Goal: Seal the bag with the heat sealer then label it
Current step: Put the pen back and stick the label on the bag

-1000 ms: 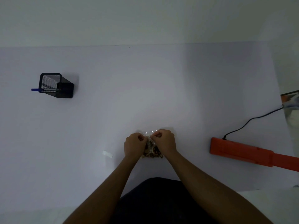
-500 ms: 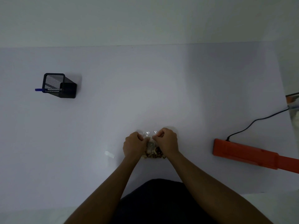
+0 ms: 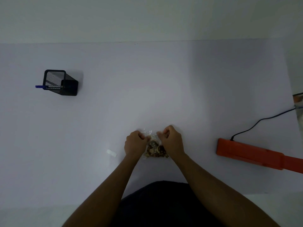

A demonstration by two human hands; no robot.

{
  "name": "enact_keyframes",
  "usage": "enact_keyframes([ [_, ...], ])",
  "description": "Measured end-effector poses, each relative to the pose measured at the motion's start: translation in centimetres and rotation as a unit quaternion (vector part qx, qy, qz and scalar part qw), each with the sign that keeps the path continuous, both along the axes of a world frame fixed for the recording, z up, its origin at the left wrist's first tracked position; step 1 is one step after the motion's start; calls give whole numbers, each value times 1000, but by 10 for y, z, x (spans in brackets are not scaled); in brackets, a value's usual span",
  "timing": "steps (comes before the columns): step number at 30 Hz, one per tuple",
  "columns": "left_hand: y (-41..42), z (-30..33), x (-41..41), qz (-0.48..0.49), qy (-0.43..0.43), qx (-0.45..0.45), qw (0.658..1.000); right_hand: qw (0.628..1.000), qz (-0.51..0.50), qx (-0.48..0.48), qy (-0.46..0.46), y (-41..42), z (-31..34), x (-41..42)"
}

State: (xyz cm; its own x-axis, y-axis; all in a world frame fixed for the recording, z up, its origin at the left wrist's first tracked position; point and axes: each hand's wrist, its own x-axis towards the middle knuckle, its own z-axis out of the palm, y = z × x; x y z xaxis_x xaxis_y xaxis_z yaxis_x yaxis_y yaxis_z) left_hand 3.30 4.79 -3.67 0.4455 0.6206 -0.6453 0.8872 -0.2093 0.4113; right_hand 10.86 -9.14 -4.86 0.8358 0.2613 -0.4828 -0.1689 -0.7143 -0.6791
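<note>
A small clear plastic bag [image 3: 154,147] with brown and red dried pieces inside lies on the white table near its front edge. My left hand [image 3: 134,143] pinches the bag's top left corner and my right hand [image 3: 172,141] pinches its top right corner. The bag's clear top strip stretches between my two hands. An orange heat sealer [image 3: 255,155] lies flat to the right, apart from my hands. A small white label [image 3: 111,153] rests on the table just left of my left hand.
A black mesh pen holder [image 3: 60,82] with a blue pen [image 3: 41,86] stands at the far left. The sealer's black cable [image 3: 262,120] runs off to the right edge. A wall rises behind the table [image 3: 164,79].
My hands have drawn slightly apart along the bag's top edge, showing more of the bag between them. The view has shifted a little.
</note>
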Motion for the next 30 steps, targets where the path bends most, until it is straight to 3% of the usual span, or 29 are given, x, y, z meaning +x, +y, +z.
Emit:
enact_keyframes([
  [4, 0, 0, 1, -14, 1, 3, 1000, 998, 37, -56, -10, 8, 0, -4],
  [16, -2, -5, -1, -10, -14, -7, 1000, 998, 40, -49, 22, 7, -1, 5],
  [30, -17, 1, -3, -2, -45, 68, 997, 997, 24, -78, 16, 15, -1, 0],
])
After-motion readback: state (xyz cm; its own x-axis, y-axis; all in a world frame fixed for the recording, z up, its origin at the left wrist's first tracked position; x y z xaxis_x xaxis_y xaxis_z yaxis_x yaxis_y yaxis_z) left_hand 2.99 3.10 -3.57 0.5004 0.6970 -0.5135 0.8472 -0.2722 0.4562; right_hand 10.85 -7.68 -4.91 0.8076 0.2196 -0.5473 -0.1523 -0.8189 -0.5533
